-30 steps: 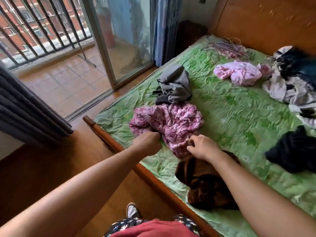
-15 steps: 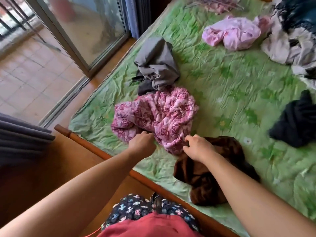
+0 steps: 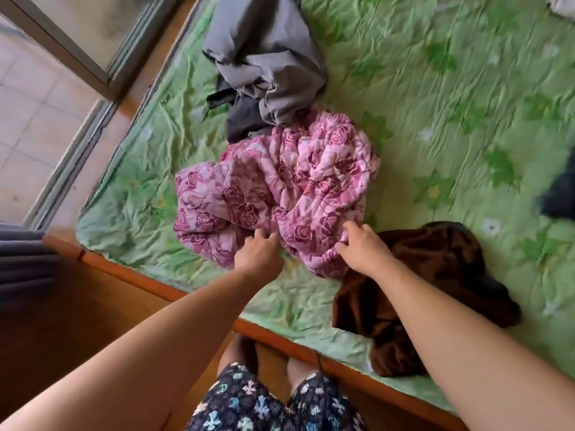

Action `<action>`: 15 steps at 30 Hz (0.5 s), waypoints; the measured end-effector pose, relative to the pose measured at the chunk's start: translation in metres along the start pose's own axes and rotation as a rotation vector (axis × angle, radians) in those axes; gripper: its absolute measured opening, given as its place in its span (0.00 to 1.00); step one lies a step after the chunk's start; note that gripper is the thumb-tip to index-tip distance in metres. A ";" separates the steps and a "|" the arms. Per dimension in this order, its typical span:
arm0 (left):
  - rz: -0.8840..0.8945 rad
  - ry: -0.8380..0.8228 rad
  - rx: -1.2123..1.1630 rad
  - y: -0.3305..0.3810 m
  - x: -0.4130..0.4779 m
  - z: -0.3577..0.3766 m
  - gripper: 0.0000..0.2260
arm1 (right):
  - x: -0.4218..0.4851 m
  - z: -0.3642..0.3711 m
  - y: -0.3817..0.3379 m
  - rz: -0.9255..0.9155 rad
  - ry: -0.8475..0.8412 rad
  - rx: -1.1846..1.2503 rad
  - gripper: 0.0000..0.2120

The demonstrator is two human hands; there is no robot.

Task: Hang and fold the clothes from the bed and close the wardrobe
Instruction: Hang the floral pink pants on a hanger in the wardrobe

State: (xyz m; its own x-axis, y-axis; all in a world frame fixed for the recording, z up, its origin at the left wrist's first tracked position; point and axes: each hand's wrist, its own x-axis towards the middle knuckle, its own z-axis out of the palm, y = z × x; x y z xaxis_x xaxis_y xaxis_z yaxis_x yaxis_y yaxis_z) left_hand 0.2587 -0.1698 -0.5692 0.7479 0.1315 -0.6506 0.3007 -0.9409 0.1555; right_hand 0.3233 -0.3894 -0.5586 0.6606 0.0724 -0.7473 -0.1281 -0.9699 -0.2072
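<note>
A crumpled pink rose-print garment [image 3: 280, 188] lies on the green sheet of the bed [image 3: 435, 98], near its foot. My left hand [image 3: 258, 256] grips the garment's near edge, its fingers curled into a fold. A little to the right, my right hand [image 3: 361, 247] pinches the same edge. A grey garment [image 3: 267, 57] lies bunched just beyond the pink one and touches it. A brown fuzzy garment [image 3: 435, 275] lies under my right forearm, against the pink one. The wardrobe is out of view.
The wooden bed frame [image 3: 140, 275] runs across in front of my legs. A dark garment [image 3: 557, 200] shows at the right edge. A sliding glass door [image 3: 77, 57] and a grey curtain [image 3: 21, 259] are at the left, over wooden floor.
My view has tilted down and come nearer the bed. Both hands have stayed at the pink garment's near edge, and the clothes further up the bed have left the view.
</note>
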 end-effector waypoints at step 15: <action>-0.019 -0.067 -0.316 0.000 0.088 -0.011 0.22 | 0.101 -0.014 -0.015 0.380 0.124 1.025 0.28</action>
State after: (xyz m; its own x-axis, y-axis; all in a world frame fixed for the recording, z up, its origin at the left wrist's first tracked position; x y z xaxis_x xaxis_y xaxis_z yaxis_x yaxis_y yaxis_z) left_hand 0.3311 -0.1543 -0.6187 0.7030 0.1172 -0.7015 0.4906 -0.7940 0.3590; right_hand 0.4020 -0.3706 -0.6218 0.5100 -0.2694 -0.8169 -0.8546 -0.2667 -0.4456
